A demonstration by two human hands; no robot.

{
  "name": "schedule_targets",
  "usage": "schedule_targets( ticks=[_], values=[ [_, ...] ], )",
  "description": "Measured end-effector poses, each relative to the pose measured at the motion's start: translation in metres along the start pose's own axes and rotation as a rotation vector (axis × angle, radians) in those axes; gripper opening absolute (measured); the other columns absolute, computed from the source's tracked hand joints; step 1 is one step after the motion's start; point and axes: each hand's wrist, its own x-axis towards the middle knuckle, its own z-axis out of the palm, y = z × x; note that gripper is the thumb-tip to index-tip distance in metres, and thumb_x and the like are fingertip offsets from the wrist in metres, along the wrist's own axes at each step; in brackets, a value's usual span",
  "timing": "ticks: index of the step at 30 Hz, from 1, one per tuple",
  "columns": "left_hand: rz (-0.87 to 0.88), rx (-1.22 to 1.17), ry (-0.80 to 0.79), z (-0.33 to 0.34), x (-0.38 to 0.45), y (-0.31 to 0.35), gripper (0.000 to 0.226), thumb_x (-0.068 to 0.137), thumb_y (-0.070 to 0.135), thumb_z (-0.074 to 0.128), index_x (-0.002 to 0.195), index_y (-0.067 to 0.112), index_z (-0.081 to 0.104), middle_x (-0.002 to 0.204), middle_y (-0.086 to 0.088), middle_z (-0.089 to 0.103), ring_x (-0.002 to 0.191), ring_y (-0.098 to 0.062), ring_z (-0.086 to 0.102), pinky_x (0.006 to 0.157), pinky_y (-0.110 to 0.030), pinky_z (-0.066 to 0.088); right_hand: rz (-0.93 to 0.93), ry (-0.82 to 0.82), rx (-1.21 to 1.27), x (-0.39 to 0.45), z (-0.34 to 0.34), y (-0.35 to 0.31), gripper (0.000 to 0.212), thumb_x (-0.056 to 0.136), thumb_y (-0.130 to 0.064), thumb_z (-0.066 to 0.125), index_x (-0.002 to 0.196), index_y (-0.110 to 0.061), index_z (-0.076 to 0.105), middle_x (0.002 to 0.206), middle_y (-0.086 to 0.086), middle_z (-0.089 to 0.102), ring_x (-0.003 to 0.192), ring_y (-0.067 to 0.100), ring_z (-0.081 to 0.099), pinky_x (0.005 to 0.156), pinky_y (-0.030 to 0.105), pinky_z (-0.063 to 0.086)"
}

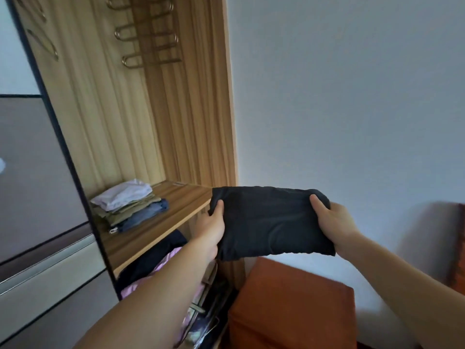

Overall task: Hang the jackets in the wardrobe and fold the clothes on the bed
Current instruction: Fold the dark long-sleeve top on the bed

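Left hand point(212, 229): grip closed on the left edge of the folded black garment point(273, 222), thumb on top.
Right hand point(334, 222): grip closed on the right edge of the same garment, thumb on top.
Garment: held flat in the air, just right of the wardrobe point(191, 109) opening, above an orange cushion point(292, 306).
Shelf point(163, 217): carries a pile of folded clothes point(129, 204), white on top, on its left part.
Hangers point(148, 34): empty, at the top of the wardrobe.
Writing: none can be read.
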Motion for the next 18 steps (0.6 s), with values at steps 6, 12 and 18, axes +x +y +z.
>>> schedule_targets(
  ticks=[6,12,18],
  values=[
    [-0.055,-0.053,0.189,-0.043,0.061,0.004,0.057,0.092,0.057,0.050,0.127,0.014,0.058,0.100,0.003,0.062,0.088,-0.019,0.058,0.075,-0.030,0.045,-0.036,-0.258,0.010,0.064,0.092,-0.013,0.032,0.095,-0.048,0.047,0.088,-0.021,0.063,0.087,0.004,0.068,0.079,0.023,0.066,0.061,0.031,0.051],
    [-0.148,-0.097,0.321,-0.106,0.131,-0.011,0.067,0.092,0.060,0.049,0.140,0.013,0.047,0.135,-0.011,0.056,0.118,-0.032,0.055,0.103,-0.044,0.045,-0.061,-0.464,-0.029,0.110,0.213,-0.021,0.040,0.096,-0.050,0.046,0.108,-0.015,0.061,0.096,0.008,0.067,0.085,0.026,0.065,0.071,0.035,0.051],
    [-0.259,-0.383,0.189,-0.137,0.208,-0.023,0.058,0.082,0.059,0.065,0.123,0.019,0.062,0.111,-0.012,0.070,0.100,-0.033,0.068,0.092,-0.047,0.053,-0.060,-0.594,-0.072,0.163,0.309,-0.028,0.022,0.097,-0.042,0.049,0.105,-0.022,0.055,0.096,0.004,0.063,0.089,0.025,0.062,0.083,0.040,0.052]
  ],
)
